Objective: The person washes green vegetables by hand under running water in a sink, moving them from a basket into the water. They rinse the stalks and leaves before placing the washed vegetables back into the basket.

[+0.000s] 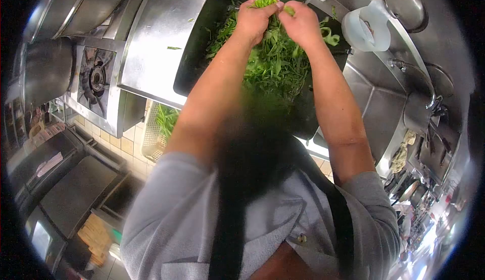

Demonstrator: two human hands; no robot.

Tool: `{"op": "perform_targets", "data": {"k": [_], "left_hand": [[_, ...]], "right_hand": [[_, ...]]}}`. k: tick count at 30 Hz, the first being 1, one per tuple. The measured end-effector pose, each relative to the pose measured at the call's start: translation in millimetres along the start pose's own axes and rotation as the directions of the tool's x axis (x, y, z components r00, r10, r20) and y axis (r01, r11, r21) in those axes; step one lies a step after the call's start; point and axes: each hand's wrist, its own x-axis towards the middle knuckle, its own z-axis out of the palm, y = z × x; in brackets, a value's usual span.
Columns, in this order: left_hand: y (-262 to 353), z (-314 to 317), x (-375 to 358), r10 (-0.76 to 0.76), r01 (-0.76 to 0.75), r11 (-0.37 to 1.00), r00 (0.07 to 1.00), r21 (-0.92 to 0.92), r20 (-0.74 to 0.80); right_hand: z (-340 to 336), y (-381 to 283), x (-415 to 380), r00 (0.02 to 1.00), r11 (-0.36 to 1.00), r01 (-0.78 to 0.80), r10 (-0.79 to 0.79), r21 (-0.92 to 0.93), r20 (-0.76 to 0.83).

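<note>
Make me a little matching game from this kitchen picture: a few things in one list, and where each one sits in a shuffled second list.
Things:
1. leafy greens
2. gas burner
3. white plastic jug
4. perforated basket

Places:
A. on the floor below the steel counter, with some greens in it
B. far left, beside the steel counter
C. piled in the dark sink, under the left hand and right hand
D. right of the hands, on the sink's edge

Pairs: 1-C, 2-B, 3-D, 4-A

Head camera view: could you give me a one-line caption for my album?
Both hands pinch a sprig of leafy greens above a dark tub beside a gas burner.
</note>
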Motion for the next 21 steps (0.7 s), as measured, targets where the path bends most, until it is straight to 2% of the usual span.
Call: {"op": "perform_targets", "data": {"k": [1,2,3,4,5,6,7,8,9,10,11,13,14,15,16,17,19,21], "left_hand": [[2,-1,-1,0.0,0.0,1.0,1.0,0.0,-0.001],[4,-3,-3,-0.04,0.039,0.998,0.999,-0.04,-0.023],[6,-7,-4,-0.08,0.076,0.994,0.996,-0.08,-0.044],[5,-15,-3,-0.079,0.075,0.994,0.996,-0.08,-0.043],[1,-25,-3,-0.008,0.007,0.993,1.0,-0.119,-0.002],[-1,-33,-2,0.064,-0.057,0.985,0.997,-0.16,0.035],[1,-37,-1,0.063,-0.057,0.985,0.997,-0.161,0.034],[3,-39,1,-0.051,0.053,0.963,0.999,-0.266,0.018],[4,-42,4,-0.166,0.159,0.916,0.986,-0.369,0.014],[3,-43,6,-0.128,0.128,0.911,0.991,-0.391,0.028],[0,-42,8,-0.13,0.132,0.911,0.991,-0.391,0.031],[8,-30,5,-0.196,0.18,0.915,0.981,-0.361,-0.008],[7,-26,5,-0.197,0.182,0.915,0.98,-0.36,-0.005],[6,-22,5,-0.178,0.181,0.922,0.983,-0.342,0.04],[6,-20,5,-0.16,0.179,0.929,0.983,-0.325,0.085],[5,-20,6,-0.159,0.179,0.929,0.984,-0.323,0.086],[8,-22,5,-0.109,0.134,0.943,0.989,-0.303,0.099],[11,-29,3,-0.122,0.142,0.952,0.989,-0.27,0.089]], "right_hand": [[1,8,3,1.0,1.0,0.001,-0.001,0.0,0.001],[0,22,9,0.975,0.895,-0.221,0.213,0.387,0.064],[-2,33,11,0.905,0.602,-0.404,0.375,0.688,0.204],[-13,35,8,0.904,0.324,-0.358,0.355,0.876,0.239],[-16,49,12,0.931,0.174,-0.289,0.282,0.942,0.233],[-24,55,9,0.917,0.187,-0.297,0.329,0.936,0.226],[-32,58,6,0.902,0.199,-0.307,0.373,0.931,0.217],[-38,61,6,0.902,0.2,-0.306,0.373,0.931,0.217],[-45,60,6,0.921,0.441,-0.338,0.337,0.832,0.196],[-51,58,5,0.937,0.652,-0.34,0.298,0.677,0.183],[-51,55,1,0.936,0.653,-0.341,0.301,0.676,0.181],[-50,19,-10,0.91,0.857,-0.365,0.245,0.364,0.335],[-34,24,-11,0.944,0.918,-0.2,0.087,0.341,0.319],[-20,22,-14,0.949,0.949,-0.027,-0.075,0.314,0.307],[-12,22,-16,0.962,0.967,0.05,-0.113,0.249,0.247],[-12,27,-15,0.963,0.967,0.05,-0.114,0.25,0.245],[-21,22,-13,0.95,0.937,-0.158,0.058,0.311,0.308],[-28,26,-10,0.953,0.921,-0.176,0.071,0.347,0.295]]}}
